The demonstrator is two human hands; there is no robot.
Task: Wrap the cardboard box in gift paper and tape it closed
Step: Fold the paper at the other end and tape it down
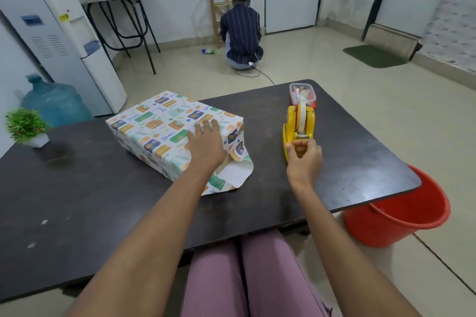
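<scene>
Purple-clad knees under the tabletop point(103, 213); two bare hands work well apart above it, one on the parcel, one at the tape.

The left hand point(206, 144) lies flat with straight fingers on the cardboard box point(159, 126), which sits at about 11 o'clock from the knees, already covered in printed gift paper point(231, 175) except at its near end, where a flap hangs loose on the tabletop; the press seems meant to keep the paper from springing open. At 1 o'clock the right hand point(305, 154) pinches the tape end at the cutter of the yellow tape dispenser point(298, 126), likely to draw a strip for that flap. Behind it stands a clear plastic container point(302, 94) holding small red and white items, too small to identify. A red bucket point(396, 213) sits at 3 o'clock, its contents hidden.
</scene>
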